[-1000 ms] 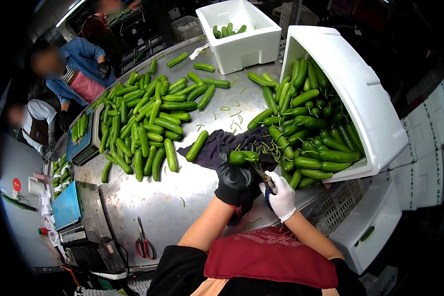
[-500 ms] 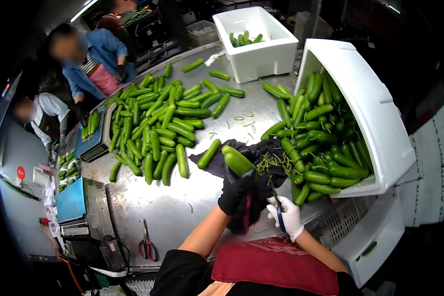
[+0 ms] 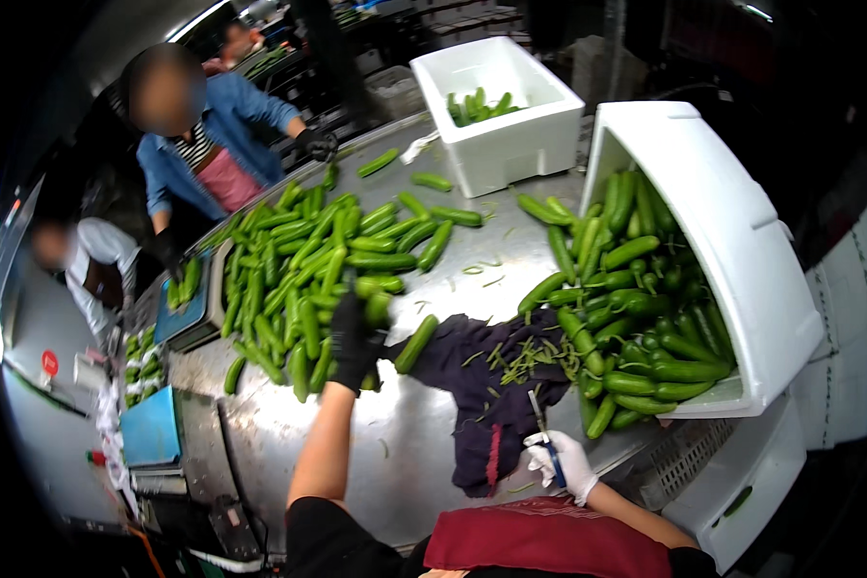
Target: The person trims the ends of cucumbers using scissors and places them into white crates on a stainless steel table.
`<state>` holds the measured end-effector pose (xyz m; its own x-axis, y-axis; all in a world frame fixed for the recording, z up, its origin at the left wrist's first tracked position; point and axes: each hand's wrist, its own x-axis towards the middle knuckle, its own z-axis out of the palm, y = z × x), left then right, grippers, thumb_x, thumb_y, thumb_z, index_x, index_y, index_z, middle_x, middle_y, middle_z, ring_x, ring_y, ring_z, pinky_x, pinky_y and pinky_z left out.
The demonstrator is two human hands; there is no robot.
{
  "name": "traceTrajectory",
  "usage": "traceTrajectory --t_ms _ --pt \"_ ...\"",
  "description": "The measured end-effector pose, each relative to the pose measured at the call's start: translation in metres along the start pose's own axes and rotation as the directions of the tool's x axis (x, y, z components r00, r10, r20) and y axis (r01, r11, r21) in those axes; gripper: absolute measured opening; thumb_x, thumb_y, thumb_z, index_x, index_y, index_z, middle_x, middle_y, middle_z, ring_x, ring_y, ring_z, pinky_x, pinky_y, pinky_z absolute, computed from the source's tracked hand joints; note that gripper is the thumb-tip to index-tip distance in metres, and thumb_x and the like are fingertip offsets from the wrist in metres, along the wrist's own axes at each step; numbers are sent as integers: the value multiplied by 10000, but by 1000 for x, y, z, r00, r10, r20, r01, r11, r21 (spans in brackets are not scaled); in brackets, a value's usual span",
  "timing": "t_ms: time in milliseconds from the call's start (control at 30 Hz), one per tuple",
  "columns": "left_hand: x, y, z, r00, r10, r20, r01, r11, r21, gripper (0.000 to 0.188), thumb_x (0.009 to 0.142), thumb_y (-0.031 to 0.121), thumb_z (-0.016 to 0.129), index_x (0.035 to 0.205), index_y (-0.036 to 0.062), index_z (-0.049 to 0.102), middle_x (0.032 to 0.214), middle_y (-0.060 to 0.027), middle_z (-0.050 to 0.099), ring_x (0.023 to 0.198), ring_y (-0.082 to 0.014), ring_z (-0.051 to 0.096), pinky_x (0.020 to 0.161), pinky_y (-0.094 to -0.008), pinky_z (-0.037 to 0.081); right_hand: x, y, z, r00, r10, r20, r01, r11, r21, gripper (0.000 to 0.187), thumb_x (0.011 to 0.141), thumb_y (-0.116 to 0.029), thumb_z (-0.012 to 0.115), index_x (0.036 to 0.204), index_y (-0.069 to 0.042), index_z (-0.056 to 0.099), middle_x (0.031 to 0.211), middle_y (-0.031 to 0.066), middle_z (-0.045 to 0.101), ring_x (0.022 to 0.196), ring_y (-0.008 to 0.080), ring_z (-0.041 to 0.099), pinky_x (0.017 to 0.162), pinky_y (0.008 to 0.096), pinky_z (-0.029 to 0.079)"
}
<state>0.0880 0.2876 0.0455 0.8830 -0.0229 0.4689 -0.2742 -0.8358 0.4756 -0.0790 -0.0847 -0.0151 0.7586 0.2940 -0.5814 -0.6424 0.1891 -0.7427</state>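
My left hand (image 3: 356, 339), in a black glove, is closed round a cucumber (image 3: 379, 309) at the right edge of the cucumber pile (image 3: 294, 275); motion blurs it and the glove hides most of it. In a white glove, my right hand (image 3: 570, 464) grips scissors (image 3: 553, 457) with dark blue handles, blades pointing away from me. Beyond the blades lies a dark cloth (image 3: 453, 371) strewn with cut green stems (image 3: 530, 364). One cucumber (image 3: 416, 344) rests at the cloth's left edge. Several more spill from a tipped white foam box (image 3: 732, 250) on the right.
Another white foam box (image 3: 515, 159) with some cucumbers stands at the far side of the metal table (image 3: 270, 433). A scale (image 3: 188, 308) holding cucumbers is at the left, near a co-worker in a blue shirt (image 3: 236, 106). A blue-topped device (image 3: 151, 429) sits nearer me.
My left hand has moved left with the cucumber, from above the cloth to the pile. My right hand still holds the scissors. The co-worker's arm has reached out toward the table.
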Motion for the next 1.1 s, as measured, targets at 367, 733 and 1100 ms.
traceTrajectory --t_ms 367,733,1100 --pt "141 79 154 856 487 171 -510 848 140 642 704 156 611 1323 63 470 1284 -196 496 1216 -389 448 1035 -494 350 7 6 -9 995 97 4 -96 992 -77 224 888 -169 664 1077 -61 611 656 7 608 441 48 492 398 190 385" --pt "238 128 303 607 296 738 -616 762 201 475 816 282 612 1283 255 526 1232 -58 586 1201 -262 510 1121 -555 181 5 -6 -4 993 46 106 -58 992 108 182 962 -141 450 1001 -32 590 570 -13 491 459 85 457 464 212 371" --pt "142 79 166 873 183 453 -290 940 178 310 751 352 661 998 165 655 841 -132 663 819 -317 647 705 -464 469 5 -1 -1 1000 2 23 0 993 -115 149 907 -137 614 1049 -97 626 597 62 584 396 139 480 342 271 382"
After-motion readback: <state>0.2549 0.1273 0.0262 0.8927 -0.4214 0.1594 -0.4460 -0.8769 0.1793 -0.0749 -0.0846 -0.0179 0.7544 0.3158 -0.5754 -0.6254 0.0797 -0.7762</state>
